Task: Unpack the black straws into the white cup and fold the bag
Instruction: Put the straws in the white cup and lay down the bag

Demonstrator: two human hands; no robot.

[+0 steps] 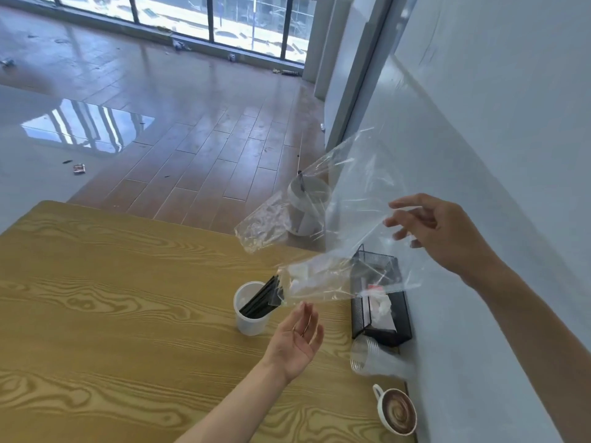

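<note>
The black straws [260, 300] are found standing in the white cup [251, 310] on the table [112, 282], leaning toward its right rim. The clear bag [335, 219] is seen in the air above and to the right of the cup, emptied as far as can be told.

The right hand [438, 231] is raised at the bag's right edge, its grip wide with fingers spread; whether the film is pinched cannot be told. The left hand [299, 338] is held palm-up below the bag's lower corner, its grip wide and empty.

The unpacking is judged complete; the folding is not yet begun. For the next move, the bag must be secured by both hands and flattened before being creased.
</note>
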